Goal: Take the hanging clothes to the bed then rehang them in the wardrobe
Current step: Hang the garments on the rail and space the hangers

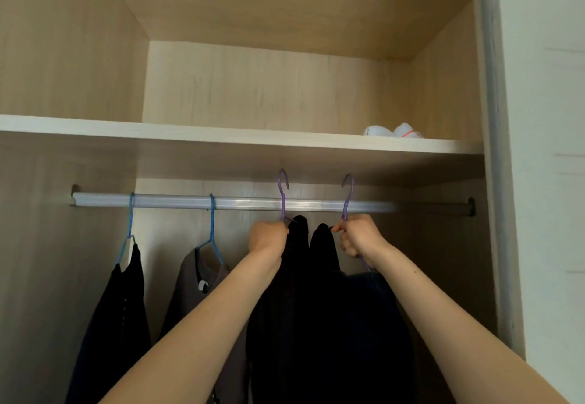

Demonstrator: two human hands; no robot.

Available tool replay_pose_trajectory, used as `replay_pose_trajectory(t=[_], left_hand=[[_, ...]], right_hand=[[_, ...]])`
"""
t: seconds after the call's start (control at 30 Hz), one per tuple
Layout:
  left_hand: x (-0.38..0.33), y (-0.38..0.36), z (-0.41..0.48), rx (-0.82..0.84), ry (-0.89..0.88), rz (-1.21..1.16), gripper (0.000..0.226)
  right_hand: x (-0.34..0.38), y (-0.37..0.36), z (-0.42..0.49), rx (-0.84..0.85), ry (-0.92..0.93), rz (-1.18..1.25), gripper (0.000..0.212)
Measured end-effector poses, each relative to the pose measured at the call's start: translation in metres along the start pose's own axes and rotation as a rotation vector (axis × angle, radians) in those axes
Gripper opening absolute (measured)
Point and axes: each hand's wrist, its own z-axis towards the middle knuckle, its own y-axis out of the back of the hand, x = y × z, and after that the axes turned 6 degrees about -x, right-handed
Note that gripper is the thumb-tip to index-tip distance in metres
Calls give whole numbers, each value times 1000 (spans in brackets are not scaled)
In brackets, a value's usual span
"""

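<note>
Snag risk: left hand (267, 239) and right hand (359, 236) fingers (348, 242) curled round purple hangers (282, 196), hooks above rail (177, 201); any tilt could drop the garments (300, 293).

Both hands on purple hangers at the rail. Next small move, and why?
Likely draw both back clear of the rail: left hand grips the left purple hanger, right hand the right purple hanger; both hooks sit above the rail, not on it.
</note>
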Motion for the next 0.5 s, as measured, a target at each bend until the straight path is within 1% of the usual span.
replay_pose_trajectory(t=[0.07,0.23,0.37,0.5], left_hand=[[3,-4,8,8,18,6,14],[15,-14,22,46,53,24,23],[24,-19,28,82,48,27,10],[30,-18,36,153,74,0,12]], right_hand=[[0,-3,8,-4,-8,-16,30],[-10,-13,30,1,-9,-56,29],[-21,-15,46,0,-19,-65,31],[-35,-11,54,0,-47,-77,32]])
